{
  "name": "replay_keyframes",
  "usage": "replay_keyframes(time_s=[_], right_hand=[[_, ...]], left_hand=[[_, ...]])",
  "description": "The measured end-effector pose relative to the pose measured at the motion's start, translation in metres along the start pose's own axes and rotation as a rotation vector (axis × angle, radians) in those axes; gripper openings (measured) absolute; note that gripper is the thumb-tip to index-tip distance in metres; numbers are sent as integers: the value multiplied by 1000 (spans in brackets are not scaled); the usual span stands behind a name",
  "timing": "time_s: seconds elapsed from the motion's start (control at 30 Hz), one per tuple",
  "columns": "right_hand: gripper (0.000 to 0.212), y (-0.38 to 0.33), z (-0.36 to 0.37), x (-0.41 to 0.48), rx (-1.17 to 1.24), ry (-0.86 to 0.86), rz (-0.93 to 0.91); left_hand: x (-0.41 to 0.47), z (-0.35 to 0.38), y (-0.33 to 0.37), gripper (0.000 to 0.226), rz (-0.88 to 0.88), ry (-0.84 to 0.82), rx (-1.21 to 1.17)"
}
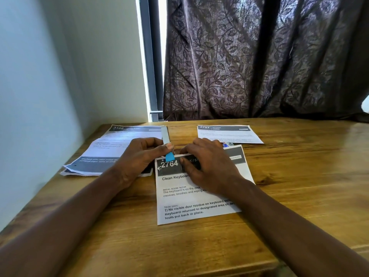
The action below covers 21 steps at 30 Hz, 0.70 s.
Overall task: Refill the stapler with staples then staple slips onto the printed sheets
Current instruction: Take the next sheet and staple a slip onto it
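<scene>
My left hand (139, 156) grips a stapler (166, 139) with a blue tip and a silver metal arm swung open and pointing away from me. Its blue end (170, 156) rests at the top left edge of the printed sheet numbered 2764 (191, 198). My right hand (207, 164) lies on the dark header of that sheet, with its fingertips close to the stapler's base; what they pinch is hidden. A small blue and white object (227, 144), perhaps a staple box, peeks out behind my right hand.
A stack of printed sheets headed 3108 (111, 148) lies at the left. A single sheet headed 2727 (229, 133) lies at the back right. The wooden table (299, 186) meets a wall on the left and a dark patterned curtain (259, 56) behind.
</scene>
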State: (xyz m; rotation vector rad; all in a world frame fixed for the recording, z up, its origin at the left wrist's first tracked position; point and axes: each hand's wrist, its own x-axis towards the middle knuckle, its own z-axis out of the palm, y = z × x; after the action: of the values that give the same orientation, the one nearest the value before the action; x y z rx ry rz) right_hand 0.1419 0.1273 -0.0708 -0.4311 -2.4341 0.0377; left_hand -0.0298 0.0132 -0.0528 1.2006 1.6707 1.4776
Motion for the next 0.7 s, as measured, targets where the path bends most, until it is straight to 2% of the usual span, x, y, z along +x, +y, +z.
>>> replay_keyframes(time_s=[0.33,0.7], right_hand=[[24,1,1,0,50,2,15],[22,3,1,-1,94,9,32]], left_hand=[[0,1,3,38,0,-29,9],[-2,8,6,13,134,-71,99]])
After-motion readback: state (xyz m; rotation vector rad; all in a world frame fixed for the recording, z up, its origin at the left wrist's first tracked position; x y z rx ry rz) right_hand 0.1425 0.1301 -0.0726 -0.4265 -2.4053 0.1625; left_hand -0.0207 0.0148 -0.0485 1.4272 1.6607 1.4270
